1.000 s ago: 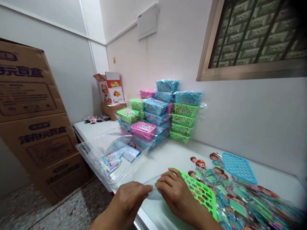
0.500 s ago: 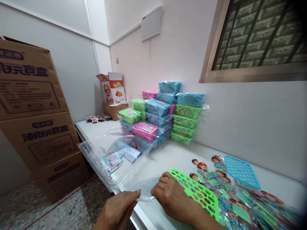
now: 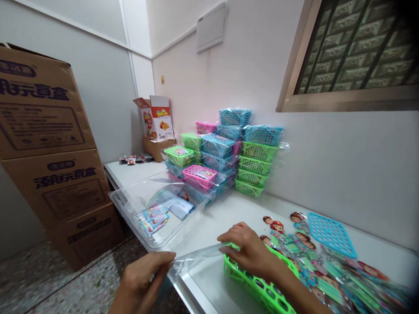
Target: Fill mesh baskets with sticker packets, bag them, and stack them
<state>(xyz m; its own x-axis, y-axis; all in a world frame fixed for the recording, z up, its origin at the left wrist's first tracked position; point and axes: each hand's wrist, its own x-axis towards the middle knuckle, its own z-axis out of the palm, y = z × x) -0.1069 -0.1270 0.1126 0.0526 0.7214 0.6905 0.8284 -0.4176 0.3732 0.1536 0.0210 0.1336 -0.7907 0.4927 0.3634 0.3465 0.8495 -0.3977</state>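
A clear plastic bag [image 3: 199, 258] is stretched between my two hands over the table's front edge. My left hand [image 3: 144, 274] pinches one side of it between thumb and fingers. On the other side, my right hand [image 3: 250, 248] grips the bag's edge, thumb beneath and fingers on top. Right below my right hand and forearm sits a green plastic basket [image 3: 258, 288] with round holes, partly covered by the arm. A blue perforated lid [image 3: 332, 234] lies flat farther to the right, beside a heap of bagged cartoon figure cards [image 3: 304, 257].
A clear plastic tray [image 3: 131, 213] holding printed cards [image 3: 155, 218] overhangs the table's left edge. Wrapped baskets [image 3: 218, 146] in blue, green and pink are stacked against the wall. Large cardboard boxes [image 3: 49, 135] stand at the left, and an open carton [image 3: 160, 120] is at the back.
My hands have moved apart, the left one leftward and the right one up and to the right, drawing the bag wider. The green basket now shows tilted, with its side visible.
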